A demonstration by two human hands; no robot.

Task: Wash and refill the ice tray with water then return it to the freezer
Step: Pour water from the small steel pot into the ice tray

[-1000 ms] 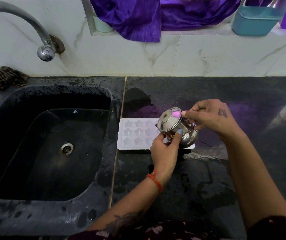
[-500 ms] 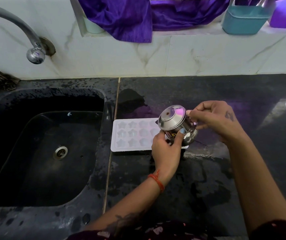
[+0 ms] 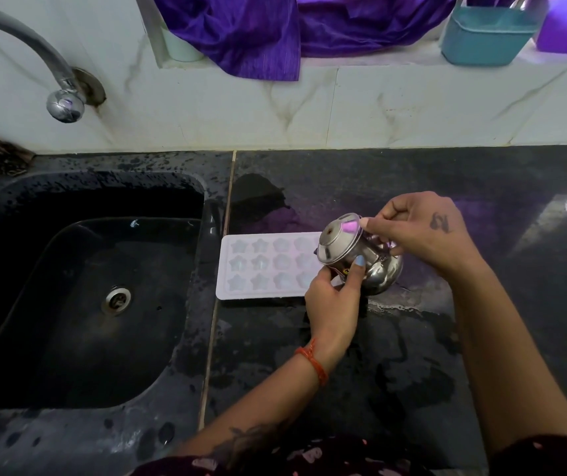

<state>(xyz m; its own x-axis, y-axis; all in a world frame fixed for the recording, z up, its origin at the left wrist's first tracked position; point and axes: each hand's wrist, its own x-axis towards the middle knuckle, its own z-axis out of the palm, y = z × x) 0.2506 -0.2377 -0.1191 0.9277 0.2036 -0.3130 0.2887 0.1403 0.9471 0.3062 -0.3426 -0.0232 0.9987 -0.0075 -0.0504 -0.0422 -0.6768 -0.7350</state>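
One sink [image 3: 89,389] at left, one tap [image 3: 64,104] above it. One white tray [image 3: 258,266] lies flat on the wet black counter [image 3: 378,372], just right of the sink; three rows of star cells show, four cells visible per row, right end hidden by the pot. One steel pot [image 3: 361,259], tilted with its lidded top toward the tray, held over the tray's right end. Left hand [image 3: 335,300] grips the pot from below, thumb on its side. Right hand [image 3: 419,231] grips the pot from the right, fingers curled, forefinger on the lid rim. Neither hand visibly touches the tray.
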